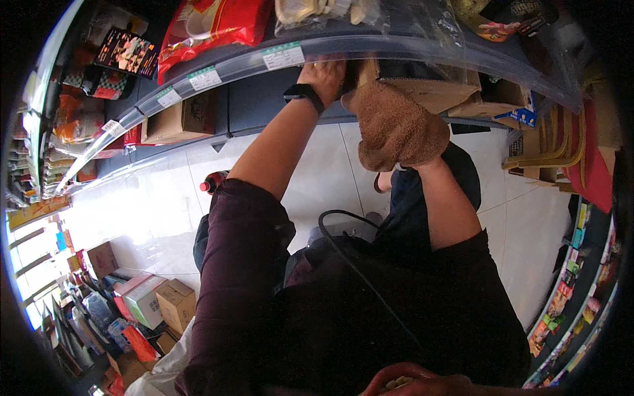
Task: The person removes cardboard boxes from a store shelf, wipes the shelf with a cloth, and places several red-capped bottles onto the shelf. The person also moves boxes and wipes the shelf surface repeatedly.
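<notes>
My left hand [324,79], with a black band at its wrist, reaches onto the lower grey shelf [262,101] beneath the clear front strip of the shelf above. Its fingers are partly hidden behind that strip, so whether they grip anything does not show. My right hand [396,126] is covered by a brown terry cloth [401,123], bunched around it in front of an opened cardboard box [426,91]. The cloth hides the fingers. Another cardboard box [181,121] stands on the lower shelf to the left.
Red plastic packages [213,29] lie on the upper shelf behind price tags [283,55]. A bottle with a red cap [213,183] is on the tiled floor. Stools with curved wooden legs [559,143] stand at right; cartons [176,302] are at lower left.
</notes>
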Demonstrator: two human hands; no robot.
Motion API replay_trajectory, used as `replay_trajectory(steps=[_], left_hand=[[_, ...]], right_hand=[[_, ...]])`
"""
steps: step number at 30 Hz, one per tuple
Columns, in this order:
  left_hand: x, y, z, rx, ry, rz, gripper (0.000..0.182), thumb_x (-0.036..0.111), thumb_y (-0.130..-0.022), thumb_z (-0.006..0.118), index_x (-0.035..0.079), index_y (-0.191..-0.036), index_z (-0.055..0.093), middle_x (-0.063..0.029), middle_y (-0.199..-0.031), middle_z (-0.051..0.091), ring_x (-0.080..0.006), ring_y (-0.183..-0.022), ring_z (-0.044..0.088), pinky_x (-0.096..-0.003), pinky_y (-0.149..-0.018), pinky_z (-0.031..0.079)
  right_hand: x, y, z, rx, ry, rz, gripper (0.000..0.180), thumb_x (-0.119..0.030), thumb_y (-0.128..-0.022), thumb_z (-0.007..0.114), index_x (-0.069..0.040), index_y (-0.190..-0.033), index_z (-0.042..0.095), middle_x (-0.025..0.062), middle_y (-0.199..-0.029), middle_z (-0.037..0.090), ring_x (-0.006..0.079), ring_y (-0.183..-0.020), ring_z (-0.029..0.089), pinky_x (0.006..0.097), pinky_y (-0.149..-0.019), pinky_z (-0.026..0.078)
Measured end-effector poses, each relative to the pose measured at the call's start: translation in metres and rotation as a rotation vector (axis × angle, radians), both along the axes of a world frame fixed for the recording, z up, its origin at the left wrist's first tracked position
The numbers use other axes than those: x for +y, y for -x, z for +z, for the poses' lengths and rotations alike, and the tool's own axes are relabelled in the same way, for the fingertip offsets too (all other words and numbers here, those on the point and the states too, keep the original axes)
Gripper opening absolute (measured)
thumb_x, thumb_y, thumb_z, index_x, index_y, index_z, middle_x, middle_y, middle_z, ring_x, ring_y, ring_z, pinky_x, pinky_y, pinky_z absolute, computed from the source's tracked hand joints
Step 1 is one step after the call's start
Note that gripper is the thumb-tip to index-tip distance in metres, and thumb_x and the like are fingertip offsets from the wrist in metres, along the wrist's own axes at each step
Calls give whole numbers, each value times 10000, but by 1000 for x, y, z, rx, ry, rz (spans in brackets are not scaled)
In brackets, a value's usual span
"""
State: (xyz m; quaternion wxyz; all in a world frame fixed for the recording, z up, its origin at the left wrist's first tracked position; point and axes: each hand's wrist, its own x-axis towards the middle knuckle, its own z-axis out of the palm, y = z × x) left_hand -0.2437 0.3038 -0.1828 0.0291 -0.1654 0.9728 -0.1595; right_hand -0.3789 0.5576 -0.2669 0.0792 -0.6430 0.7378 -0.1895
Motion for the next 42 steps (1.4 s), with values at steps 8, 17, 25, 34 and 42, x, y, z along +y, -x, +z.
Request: replay_trajectory(steps=[8,17,25,34,42], left_hand=[[-17,30,2,16,-174,233,585,336,-908,437,131,-1438,299,-120,-1481,310,-318,-1356,300,-493,-1100,215],[-16,3,-16,-366,-460,490,705,438,-835,553,82,-1406,343,-155,-1270,546,-315,-1157,531,-413,-940,408],[7,-95,-51,384,-1706,1501,166,52,-713,657,92,-765,505,-3,-518,510,-93,-358,450,-225,-326,404],[119,-144,-21,711,-1768,1176,158,106,-746,597,-8,-848,556,-76,-710,599,-157,-564,551,-290,-486,449],[161,-224,25,648,-1172,804,357,14,-607,687,-19,-934,549,-71,-663,597,-129,-566,560,-283,-489,459]], right_hand=[[1,-4,21,58,-74,3,730,-477,-799,607,-210,-1372,244,81,-1379,319,252,-1272,287,402,-1066,224],[-11,-14,23,31,-27,-7,552,-429,-816,584,-171,-1236,335,99,-1229,396,262,-1129,370,404,-955,288],[-57,-42,49,-30,44,-36,405,-386,-832,564,-136,-1114,416,114,-1096,464,271,-1002,443,406,-856,345],[-76,-162,75,-163,-16,-34,276,-339,-849,540,-97,-978,508,132,-946,541,281,-858,526,409,-744,409],[-97,-178,57,-268,75,-84,244,-296,-865,520,-63,-857,589,147,-813,609,289,-731,600,411,-645,465]])
